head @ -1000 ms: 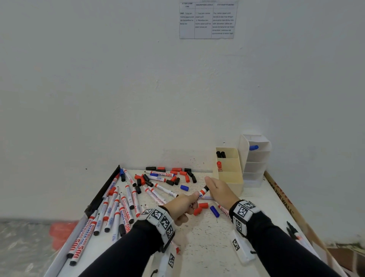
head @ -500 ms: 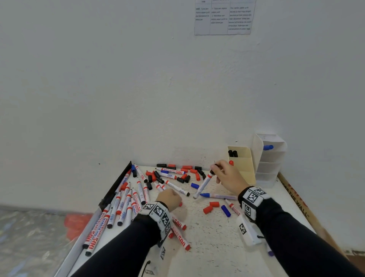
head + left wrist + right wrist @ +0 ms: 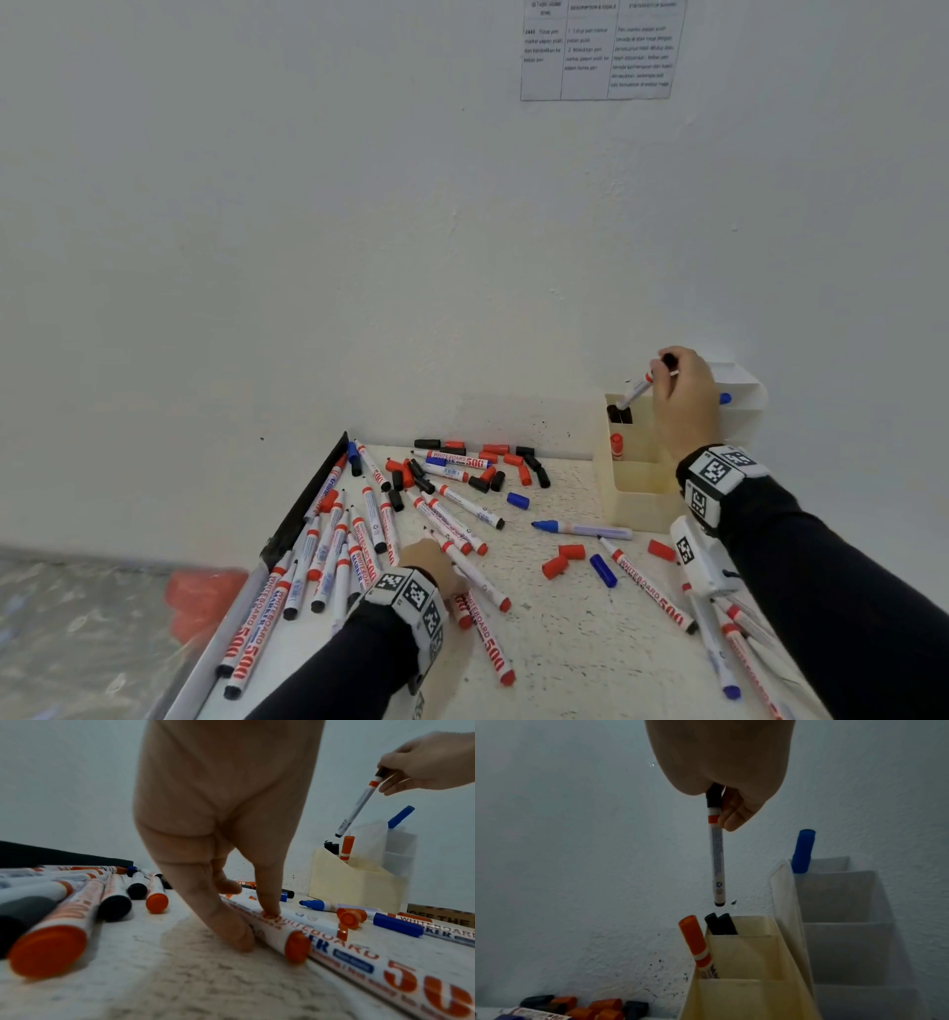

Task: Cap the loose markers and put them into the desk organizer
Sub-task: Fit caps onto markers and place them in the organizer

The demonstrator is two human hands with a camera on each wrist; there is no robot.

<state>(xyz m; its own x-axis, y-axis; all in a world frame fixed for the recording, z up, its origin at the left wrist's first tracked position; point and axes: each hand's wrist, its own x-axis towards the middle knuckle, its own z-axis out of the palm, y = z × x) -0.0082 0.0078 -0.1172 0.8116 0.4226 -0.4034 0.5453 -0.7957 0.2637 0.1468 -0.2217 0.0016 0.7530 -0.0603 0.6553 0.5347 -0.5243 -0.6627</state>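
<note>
My right hand (image 3: 667, 367) pinches a black-capped marker (image 3: 637, 388) by its cap end. The marker (image 3: 717, 858) hangs tilted, its tail just above the back compartment of the cream organizer (image 3: 642, 506), where two black markers (image 3: 721, 925) stand. One compartment nearer holds a red marker (image 3: 696, 943). On the table, my left hand (image 3: 257, 925) reaches down and pinches a red-ended marker (image 3: 308, 927) between thumb and index finger; the marker lies flat. Many uncapped markers and loose caps (image 3: 557, 560) lie around it.
A white tiered organizer (image 3: 744, 380) beside the cream one holds a blue marker (image 3: 724, 398). Red, black and blue caps (image 3: 493, 462) lie by the wall. A black strip (image 3: 308, 498) borders the table's left edge. More markers (image 3: 729, 637) lie under my right forearm.
My right hand has carried the black-capped marker from the middle of the table up to above the cream organizer. My left hand let go of it and dropped onto a marker on the table.
</note>
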